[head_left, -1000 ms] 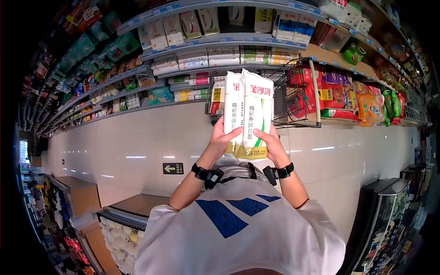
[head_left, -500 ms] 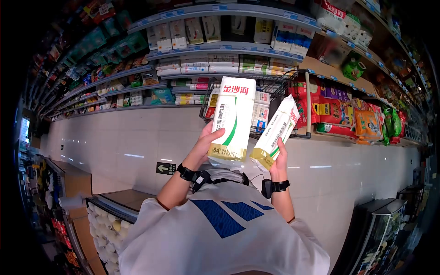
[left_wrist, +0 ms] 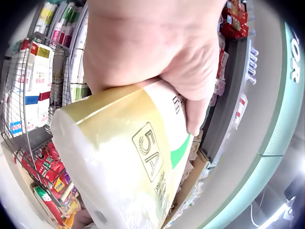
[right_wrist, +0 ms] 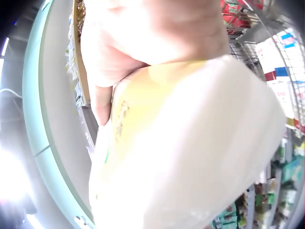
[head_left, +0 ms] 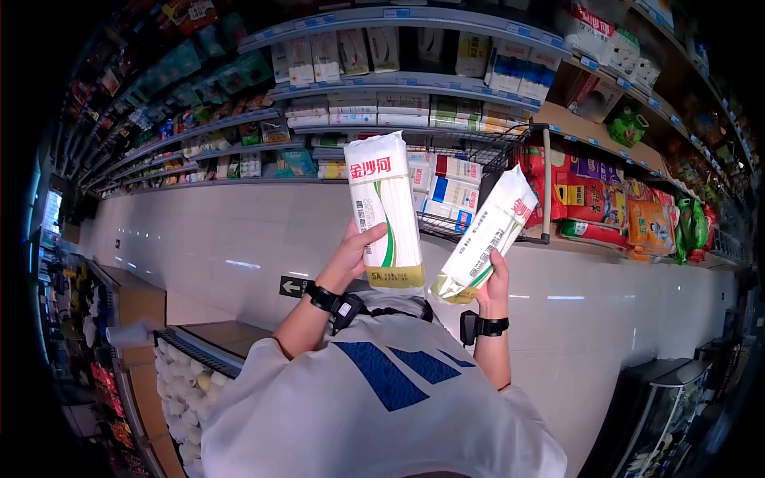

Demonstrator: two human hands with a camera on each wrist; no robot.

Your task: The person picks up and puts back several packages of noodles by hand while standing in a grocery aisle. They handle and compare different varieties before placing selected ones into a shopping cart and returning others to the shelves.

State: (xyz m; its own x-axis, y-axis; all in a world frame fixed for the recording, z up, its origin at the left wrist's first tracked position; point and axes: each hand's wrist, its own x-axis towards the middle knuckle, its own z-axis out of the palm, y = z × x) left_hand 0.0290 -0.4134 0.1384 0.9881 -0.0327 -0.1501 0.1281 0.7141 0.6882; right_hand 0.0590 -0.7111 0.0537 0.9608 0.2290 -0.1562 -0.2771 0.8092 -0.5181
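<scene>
My left hand [head_left: 347,259] grips a white pack of dried noodles [head_left: 388,207] by its lower left side, thumb across the front. Red lettering tops this pack, a green stripe curves down it, and its gold base reads 5A, also seen in the left wrist view on the noodle pack [left_wrist: 128,143]. A matching second noodle pack [head_left: 488,231] leans to the right in my right hand [head_left: 494,287], its thumb on the front. In the right wrist view that pack [right_wrist: 190,143] is washed out by glare. The two packs are held apart, in front of a wire shopping cart [head_left: 546,183].
Boxed and bagged packs [head_left: 456,191] lie in the cart. Behind it, shelves [head_left: 414,82] carry more noodle packs. Bright bags [head_left: 590,199] are stacked low at the right. An exit sign [head_left: 293,286] marks the shiny floor, and a display bin [head_left: 187,390] stands at the lower left.
The two noodle packs were side by side in both hands. They have since parted: the left hand's pack has moved left, the right hand's pack right, tilting over.
</scene>
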